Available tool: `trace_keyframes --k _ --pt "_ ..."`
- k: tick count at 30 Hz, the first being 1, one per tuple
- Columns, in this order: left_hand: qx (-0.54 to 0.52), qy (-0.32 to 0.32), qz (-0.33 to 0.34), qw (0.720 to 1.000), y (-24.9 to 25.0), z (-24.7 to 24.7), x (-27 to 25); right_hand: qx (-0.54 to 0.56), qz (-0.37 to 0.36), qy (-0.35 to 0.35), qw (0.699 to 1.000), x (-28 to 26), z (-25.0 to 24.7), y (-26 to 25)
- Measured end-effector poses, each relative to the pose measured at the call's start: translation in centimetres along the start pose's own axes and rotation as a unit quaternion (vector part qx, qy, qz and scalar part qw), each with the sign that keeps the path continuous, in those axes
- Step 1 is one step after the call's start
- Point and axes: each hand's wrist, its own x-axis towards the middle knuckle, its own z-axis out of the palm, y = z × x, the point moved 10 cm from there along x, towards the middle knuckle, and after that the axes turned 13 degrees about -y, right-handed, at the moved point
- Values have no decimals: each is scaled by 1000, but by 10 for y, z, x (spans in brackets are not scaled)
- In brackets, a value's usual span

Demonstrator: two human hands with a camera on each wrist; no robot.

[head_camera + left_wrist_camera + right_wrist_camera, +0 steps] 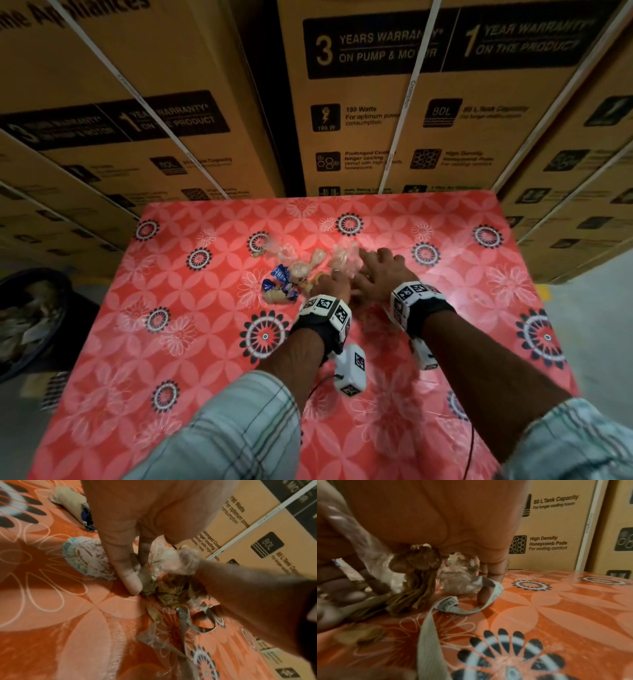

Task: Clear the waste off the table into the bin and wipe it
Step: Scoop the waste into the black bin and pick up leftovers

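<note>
A pile of waste (301, 267) lies mid-table: clear plastic wrappers (342, 255), blue wrappers (279, 277) and brown scraps. My left hand (332, 279) reaches down at the pile's near right side. In the left wrist view its thumb and finger (132, 580) pinch a crumpled brown scrap (149, 584). My right hand (376, 269) lies beside it over the pile. Its fingers (483, 593) curl down around clear plastic (457, 580) and a brown dried clump (419, 585). A grey printed strip (429, 627) loops under that hand. A white crumpled paper (85, 557) sits left of the left thumb.
The table (205, 359) wears a red floral cloth. A dark bin (30, 318) holding waste stands on the floor off the table's left edge. Stacked brown cartons (376, 130) wall in the far side and both back corners.
</note>
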Motion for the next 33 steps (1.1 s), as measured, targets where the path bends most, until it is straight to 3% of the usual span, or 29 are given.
trace_keyframes --k 4,9,12,18,22,25,29,33 --pt "46 -32 -3 998 0 -1 8 -86 -40 5 995 -1 14 -11" --pt "66 -55 56 995 3 -1 -1 -122 -51 42 990 1 14 -30" --pt "54 -67 70 994 -7 -2 -2 -148 -38 9 988 7 22 -37" --pt "120 52 99 986 -9 -27 -20 -138 -70 -16 988 4 27 -41" --pt "158 152 223 950 20 -43 -50 -127 -106 -10 986 -14 28 -45" --pt "234 84 261 933 35 -23 -52 -133 -113 -18 984 -27 32 -44" --pt "328 -22 187 926 15 10 -39 -179 -117 -27 977 -40 42 -32" --pt "336 -3 174 926 -6 20 -35 -215 -100 -14 971 -48 45 -14"
